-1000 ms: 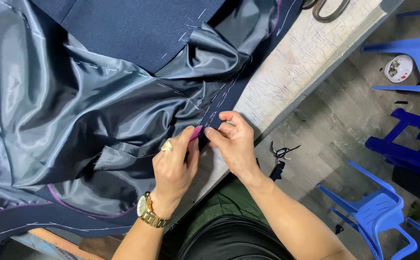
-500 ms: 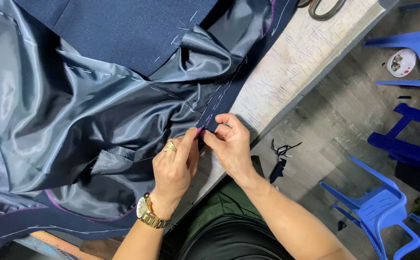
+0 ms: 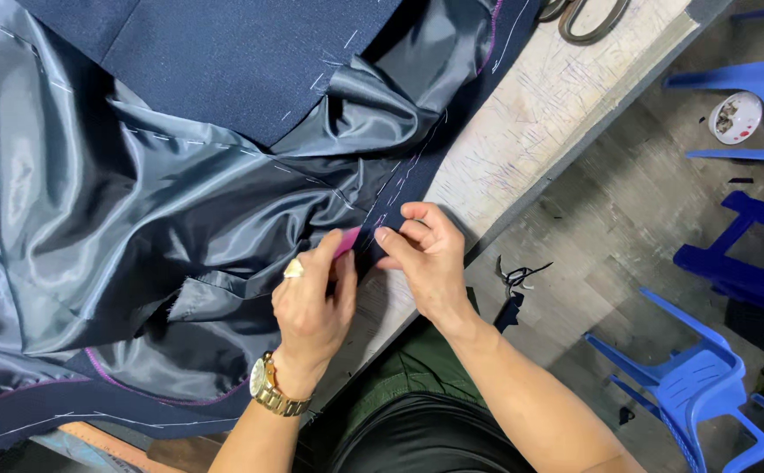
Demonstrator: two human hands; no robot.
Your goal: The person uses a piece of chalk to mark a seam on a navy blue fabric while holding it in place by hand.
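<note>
**Two hands at the basted edge of a navy jacket**

The navy jacket (image 3: pixel 224 52) lies inside out across the table (image 3: pixel 557 96), its grey satin lining (image 3: pixel 119 228) crumpled over most of the view, from 12 o'clock round to 8 o'clock. White basting stitches run along the dark front edge toward the hands near the centre.

The left hand (image 3: pixel 312 302) pinches a small pink piece, probably tailor's chalk (image 3: pixel 347 241), between thumb and forefinger, its tip touching the dark edge. A ring sits on one finger and a gold watch (image 3: pixel 272 398) circles the wrist at 7 o'clock. The right hand (image 3: pixel 430 258), just beside it at 3 o'clock of the chalk, presses the cloth edge with narrow, bent fingers; whether it grips the fabric or only holds it flat, I cannot tell.

At 1 o'clock, large scissors (image 3: pixel 592 17) lie on the chalk-marked tabletop. On the floor at 3 to 5 o'clock stand blue plastic chairs (image 3: pixel 706 377), and a small white dish (image 3: pixel 737 118) rests on one at 2 o'clock.
</note>
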